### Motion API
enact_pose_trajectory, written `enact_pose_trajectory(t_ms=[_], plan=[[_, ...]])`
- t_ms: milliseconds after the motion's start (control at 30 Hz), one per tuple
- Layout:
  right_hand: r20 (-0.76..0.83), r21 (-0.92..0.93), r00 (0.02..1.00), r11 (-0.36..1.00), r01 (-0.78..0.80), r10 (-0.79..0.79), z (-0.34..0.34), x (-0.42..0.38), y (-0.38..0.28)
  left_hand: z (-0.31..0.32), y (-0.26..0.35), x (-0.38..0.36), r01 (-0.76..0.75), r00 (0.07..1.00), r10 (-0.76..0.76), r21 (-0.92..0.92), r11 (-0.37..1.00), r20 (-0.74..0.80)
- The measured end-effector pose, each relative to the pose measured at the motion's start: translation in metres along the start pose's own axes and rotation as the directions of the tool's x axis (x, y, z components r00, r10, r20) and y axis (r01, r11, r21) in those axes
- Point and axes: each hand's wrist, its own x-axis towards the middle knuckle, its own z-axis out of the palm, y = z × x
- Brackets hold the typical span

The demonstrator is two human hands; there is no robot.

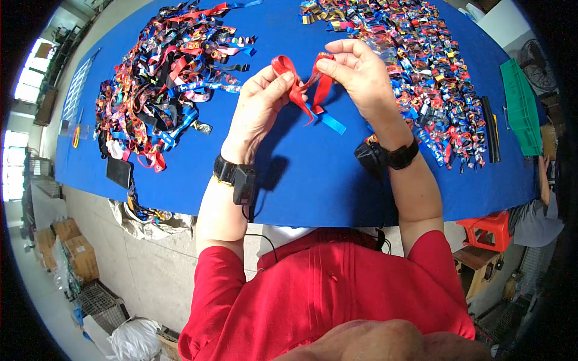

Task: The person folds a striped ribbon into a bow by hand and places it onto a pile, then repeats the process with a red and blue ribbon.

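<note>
A red ribbon (297,95) is held up over the blue table between my two hands, bent into a loop on each side with its strands crossing in the middle. My left hand (263,101) pinches the left loop between thumb and fingers. On the other side, my right hand (360,73) pinches the top of the right loop, its outer fingers curled loosely. A short blue strip (330,122) shows just below the red tails. Both wrists wear black strapped devices.
A tangled heap of printed ribbons (168,84) covers the table's left side. Rows of folded ribbons (430,78) lie at right, beside a black bar (490,129) and a green crate (521,108). A red stool (486,230) and another person's arm (544,180) are beyond the right edge.
</note>
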Motion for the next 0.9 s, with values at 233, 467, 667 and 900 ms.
enact_pose_trajectory(t_ms=[233,467,667,900], plan=[[-0.024,0.052,1.0,0.999,0.005,-0.004,0.001,0.0,0.003,-0.007,-0.002,0.001,0.001,1.0,-0.001,0.0,1.0,0.0],[-0.025,0.044,0.999,0.999,0.027,-0.026,0.002,-0.001,0.0,0.0,-0.001,0.0,-0.015,0.999,0.015,0.005,1.0,-0.036],[-0.026,0.005,1.0,1.0,0.01,-0.01,0.002,0.0,0.004,0.001,0.002,0.002,-0.068,0.996,0.066,-0.036,0.997,-0.052],[-0.018,-0.02,1.0,1.0,0.011,-0.011,0.004,0.0,0.005,0.0,0.007,0.001,-0.039,0.997,0.046,-0.114,0.993,0.062]])
